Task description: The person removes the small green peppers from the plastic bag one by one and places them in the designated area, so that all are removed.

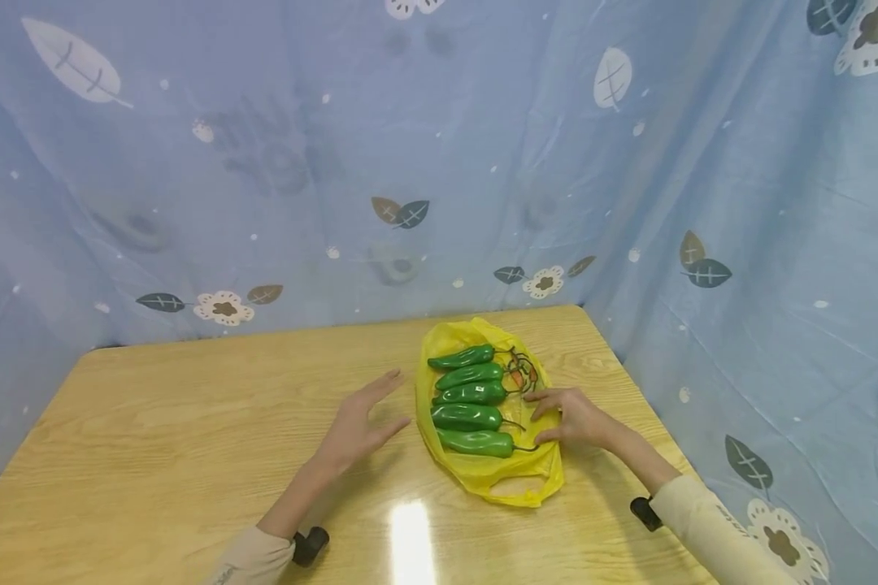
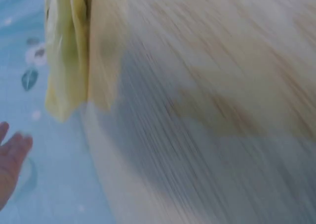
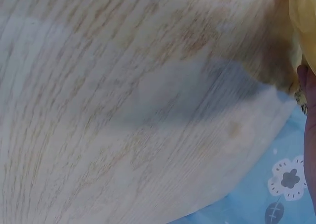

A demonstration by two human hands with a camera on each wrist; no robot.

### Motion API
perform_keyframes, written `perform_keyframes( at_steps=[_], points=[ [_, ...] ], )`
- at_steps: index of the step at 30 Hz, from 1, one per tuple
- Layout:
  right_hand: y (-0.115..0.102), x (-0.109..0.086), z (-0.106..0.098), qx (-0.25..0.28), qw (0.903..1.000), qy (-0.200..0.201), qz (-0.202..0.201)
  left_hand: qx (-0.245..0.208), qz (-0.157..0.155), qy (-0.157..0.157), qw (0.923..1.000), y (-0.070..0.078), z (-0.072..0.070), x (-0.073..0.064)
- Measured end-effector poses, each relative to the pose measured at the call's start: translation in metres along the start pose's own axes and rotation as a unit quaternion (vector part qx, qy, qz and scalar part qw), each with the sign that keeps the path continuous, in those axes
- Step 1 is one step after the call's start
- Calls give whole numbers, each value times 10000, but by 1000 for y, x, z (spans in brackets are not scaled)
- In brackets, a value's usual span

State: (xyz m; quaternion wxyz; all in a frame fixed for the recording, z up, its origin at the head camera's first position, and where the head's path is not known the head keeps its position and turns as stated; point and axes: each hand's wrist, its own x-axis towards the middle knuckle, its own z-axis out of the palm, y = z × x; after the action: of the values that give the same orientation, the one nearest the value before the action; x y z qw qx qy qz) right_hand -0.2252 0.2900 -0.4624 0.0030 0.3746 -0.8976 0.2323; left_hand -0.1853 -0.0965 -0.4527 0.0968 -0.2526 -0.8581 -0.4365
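The left hand (image 1: pixel 354 422), left of the yellow bag (image 1: pixel 475 470), is spread and empty. The right hand (image 1: pixel 576 416), fingers bent, meets the bag's right edge; grip indeterminable. Five green peppers (image 1: pixel 475 393) lie inside.

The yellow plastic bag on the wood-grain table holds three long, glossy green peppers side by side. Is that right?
Not three: the head view shows five long, glossy green peppers side by side in the yellow plastic bag on the wood-grain table.

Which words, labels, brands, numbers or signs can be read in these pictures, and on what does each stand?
No text is readable.
Right beige cloth sleeve: dark lettering, too small and blurred.
Left beige cloth sleeve: dark lettering, also too small.
Middle shiny green pepper: tiny white spot, label or glare unclear.
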Motion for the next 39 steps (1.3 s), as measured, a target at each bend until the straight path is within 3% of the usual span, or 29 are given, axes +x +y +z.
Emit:
perform_keyframes(
  at_steps=[3,5,8,10,15,20,23,30,39],
  points=[
    [-1,0,2,27,10000,-24,52,-1013,123,-444,9938,4,11,8],
    [-1,0,2,12,10000,-22,68,-1680,184,-863,9818,4,18,13],
    [-1,-2,2,-37,10000,3,58,-2039,231,-1411,9685,0,32,21],
    [-1,-3,2,-60,10000,23,36,-1799,309,-1675,9688,2,41,26],
    [0,-6,4,-20,10000,58,20,-636,175,-2334,9701,13,60,36],
    [1,-5,4,-13,9998,148,-111,307,195,-2704,9621,22,68,42],
    [1,-4,5,-29,9996,187,-189,628,279,-2826,9568,23,72,43],
    [3,-2,7,-48,9994,237,-259,730,270,-2890,9542,22,77,44],
    [3,-3,10,-106,9989,336,-313,460,-151,-2958,9540,19,83,46]
  ],
)
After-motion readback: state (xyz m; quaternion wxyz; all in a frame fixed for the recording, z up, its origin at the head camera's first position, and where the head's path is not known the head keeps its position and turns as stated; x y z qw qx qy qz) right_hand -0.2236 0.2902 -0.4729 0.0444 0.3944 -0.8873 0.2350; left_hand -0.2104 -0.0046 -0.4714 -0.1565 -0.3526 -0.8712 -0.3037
